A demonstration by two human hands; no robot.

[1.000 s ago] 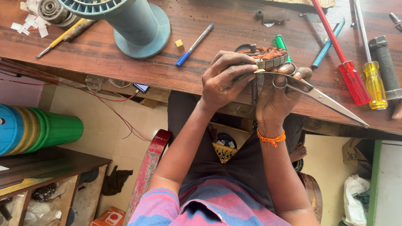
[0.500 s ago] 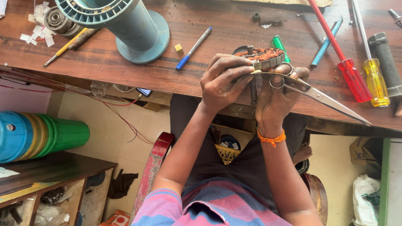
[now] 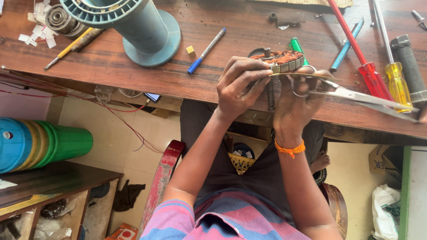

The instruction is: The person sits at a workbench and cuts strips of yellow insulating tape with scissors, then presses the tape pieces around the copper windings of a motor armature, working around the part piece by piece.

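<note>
round motor stator with copper-orange windings and a grey metal rim, held just above the near edge of the brown wooden workbench, in front of the seated person's chest. gripped on its left side by the left hand, fingers curled over the rim, thumb tucked beneath, wrist bent upward from a forearm rising out of the lap. met on its right by the right hand, blurred, knuckles toward the camera, an orange thread band around the wrist; fingers threaded through the loops of steel scissors, clenched on them, blades parted and pointing right across the bench. behind the stator, a green marker partly hidden. further right, a red-handled screwdriver, a yellow-handled screwdriver, a thin blue pen and a dark cylindrical handle. to the left, a blue-capped pen, a small yellow cube, then a large teal plastic spool. at the far left corner, white paper scraps and a metal bearing. below the bench, a stack of blue, yellow and green spools.
</note>
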